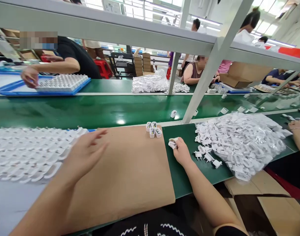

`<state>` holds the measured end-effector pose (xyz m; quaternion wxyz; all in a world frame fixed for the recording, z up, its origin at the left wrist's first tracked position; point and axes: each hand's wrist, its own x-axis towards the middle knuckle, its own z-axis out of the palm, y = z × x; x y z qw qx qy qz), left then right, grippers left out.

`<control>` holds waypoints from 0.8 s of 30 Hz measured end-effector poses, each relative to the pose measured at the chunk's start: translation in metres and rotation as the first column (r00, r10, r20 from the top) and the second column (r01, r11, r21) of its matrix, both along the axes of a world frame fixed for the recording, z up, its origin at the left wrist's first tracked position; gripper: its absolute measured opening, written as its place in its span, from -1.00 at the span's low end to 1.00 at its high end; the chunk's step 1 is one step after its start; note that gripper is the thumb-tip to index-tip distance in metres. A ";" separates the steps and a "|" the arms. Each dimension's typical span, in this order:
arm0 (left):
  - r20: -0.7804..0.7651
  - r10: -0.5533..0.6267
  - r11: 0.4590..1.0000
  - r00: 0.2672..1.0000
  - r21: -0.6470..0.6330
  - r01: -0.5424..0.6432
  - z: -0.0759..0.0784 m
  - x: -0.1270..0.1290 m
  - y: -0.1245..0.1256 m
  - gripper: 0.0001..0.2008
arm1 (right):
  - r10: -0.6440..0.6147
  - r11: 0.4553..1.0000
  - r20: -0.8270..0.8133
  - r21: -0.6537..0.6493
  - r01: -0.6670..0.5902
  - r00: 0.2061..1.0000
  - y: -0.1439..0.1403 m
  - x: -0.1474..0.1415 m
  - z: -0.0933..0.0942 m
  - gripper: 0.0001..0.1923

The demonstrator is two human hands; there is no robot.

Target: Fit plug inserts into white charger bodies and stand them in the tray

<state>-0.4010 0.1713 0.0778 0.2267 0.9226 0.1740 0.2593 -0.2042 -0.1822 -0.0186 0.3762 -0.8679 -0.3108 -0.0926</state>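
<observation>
My left hand [87,155] is over the left part of a brown cardboard sheet [130,170], fingers stretched out and apart, holding nothing. Beside it are close rows of white plastic housings [29,150]. My right hand [182,152] is closed around a small white plastic part [173,143] just right of the cardboard; the fingers cover some of it. Several white charger housings [152,131] with parts visible inside stand upright at the cardboard's far right corner. Loose white plug pieces [209,157] lie to the right of my right hand.
A large clear bag of white plug parts [245,141] rests on the right. Beyond the cardboard runs a green conveyor belt [103,109] carrying a few white housings [174,113]. A slanted metal post [204,72] rises in front. Co-workers sit opposite; another person's hand [296,125] is at right.
</observation>
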 end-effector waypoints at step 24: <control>-0.009 -0.404 0.907 0.915 -0.138 0.399 -0.065 0.171 -0.034 -0.45 | 0.094 0.968 -0.221 0.249 -0.037 0.971 0.016 -0.005 0.015 -0.69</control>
